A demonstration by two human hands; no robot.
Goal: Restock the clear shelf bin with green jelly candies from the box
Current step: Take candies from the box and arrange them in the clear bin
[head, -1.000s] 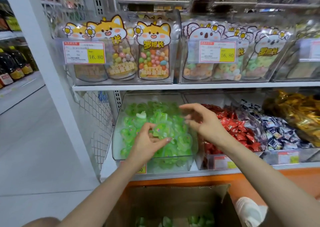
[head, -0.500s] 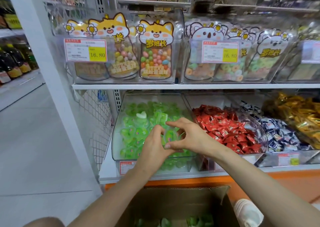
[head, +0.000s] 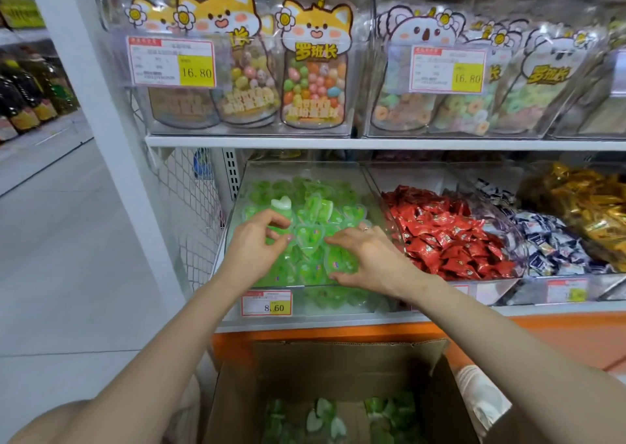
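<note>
Two forearms bare to the frame's lower edge, one from lower left, one from lower right, left hand (head: 252, 250), right hand (head: 369, 260) at frame centre, small ring (head: 366, 229) on one right-hand finger.

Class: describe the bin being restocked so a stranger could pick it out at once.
On the lower shelf, above the orange base, stands a row of clear bins. Take the leftmost bin, beside the wire mesh, under the left hand and right hand. It alone holds green heart-shaped jelly candies; its neighbour holds red sweets.
</note>
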